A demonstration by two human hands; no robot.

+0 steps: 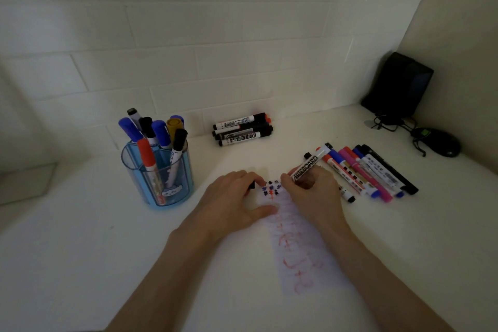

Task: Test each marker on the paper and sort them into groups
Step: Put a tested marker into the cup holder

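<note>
Head view: right fingers (290, 181) grip marker (310, 166), tip hidden; left fingers (241, 177) pinch half-hidden cap (252, 185).

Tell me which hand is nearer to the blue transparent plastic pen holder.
Left. The left hand, pinching a small black cap, lies just right of the blue transparent plastic pen holder; the right hand, gripping a white whiteboard marker, is farther right.

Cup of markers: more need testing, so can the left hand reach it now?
Probably yes: the cup stands just left of the left hand with nothing between them, though that hand seems to pinch a black cap.
</note>
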